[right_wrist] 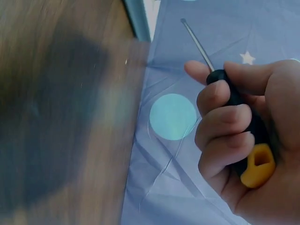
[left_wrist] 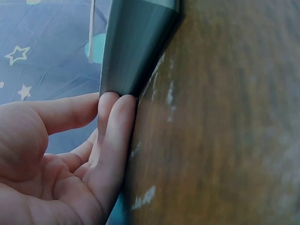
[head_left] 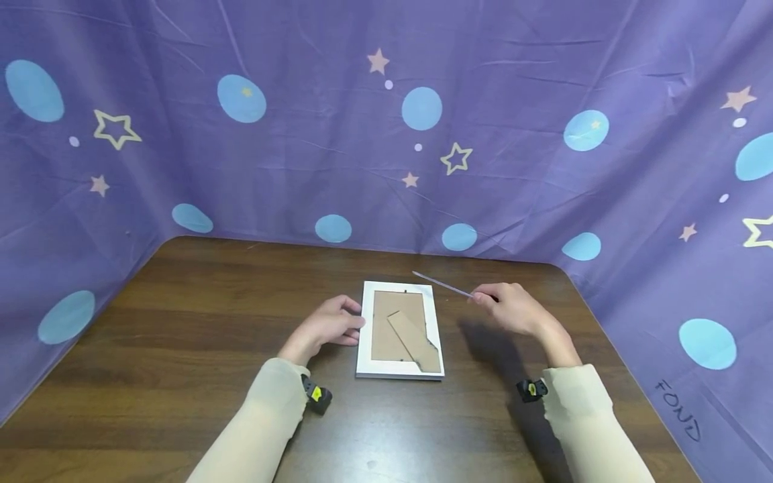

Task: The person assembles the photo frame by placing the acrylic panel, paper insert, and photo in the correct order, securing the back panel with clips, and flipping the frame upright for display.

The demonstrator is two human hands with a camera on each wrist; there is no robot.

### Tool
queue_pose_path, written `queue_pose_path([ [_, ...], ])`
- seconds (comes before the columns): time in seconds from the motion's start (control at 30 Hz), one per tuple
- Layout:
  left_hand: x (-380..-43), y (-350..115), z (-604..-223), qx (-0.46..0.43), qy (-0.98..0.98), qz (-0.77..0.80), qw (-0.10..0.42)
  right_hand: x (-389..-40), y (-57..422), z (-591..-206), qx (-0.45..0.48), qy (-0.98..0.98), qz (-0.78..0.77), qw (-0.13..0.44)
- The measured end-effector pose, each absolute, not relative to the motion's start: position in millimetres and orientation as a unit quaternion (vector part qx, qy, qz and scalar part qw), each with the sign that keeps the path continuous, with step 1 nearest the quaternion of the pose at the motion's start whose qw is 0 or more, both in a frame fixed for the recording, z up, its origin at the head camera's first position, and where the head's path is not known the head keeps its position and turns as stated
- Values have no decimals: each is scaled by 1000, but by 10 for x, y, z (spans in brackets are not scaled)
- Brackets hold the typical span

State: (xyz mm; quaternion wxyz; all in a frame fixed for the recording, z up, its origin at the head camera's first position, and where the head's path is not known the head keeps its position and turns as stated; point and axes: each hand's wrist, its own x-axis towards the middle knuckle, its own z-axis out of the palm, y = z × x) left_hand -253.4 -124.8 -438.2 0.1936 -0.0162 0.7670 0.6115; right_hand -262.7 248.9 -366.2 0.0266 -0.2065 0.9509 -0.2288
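Note:
A white picture frame [head_left: 396, 367] lies face down, its brown backing [head_left: 386, 335] and slanted stand leg [head_left: 413, 339] facing up. My left hand [head_left: 331, 322] holds the frame's left edge, with the thumb at the upper edge and fingertips against the side. Seen from the left wrist, those fingers [left_wrist: 119, 119] press the frame's side wall [left_wrist: 136, 42] low beside the table. To the right of the frame, my right hand [head_left: 507, 305] grips a screwdriver [right_wrist: 199, 47] by its black handle with a yellow end. Its thin metal shaft points up and left, raised above the table.
The brown wooden table [head_left: 181, 349] extends around the frame. A purple curtain [head_left: 338, 154] with stars and blue dots hangs along the back and sides. Each wrist carries a small black camera, one of them at the left cuff [head_left: 317, 396].

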Motion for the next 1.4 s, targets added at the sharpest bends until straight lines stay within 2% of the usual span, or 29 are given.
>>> queue_pose_path([
  [0.23,-2539,-1237,-4363,-18,769,609,194,-2725,2590,-3584,-210,941,-239,118],
  [0.47,-2521,-1238,-4333,-13,767,613,192,-2791,2612,-3600,-173,924,-284,191],
  [1.4,-2513,-1244,-4340,-6,778,597,197,-2864,2534,-3621,-173,908,-299,238],
])
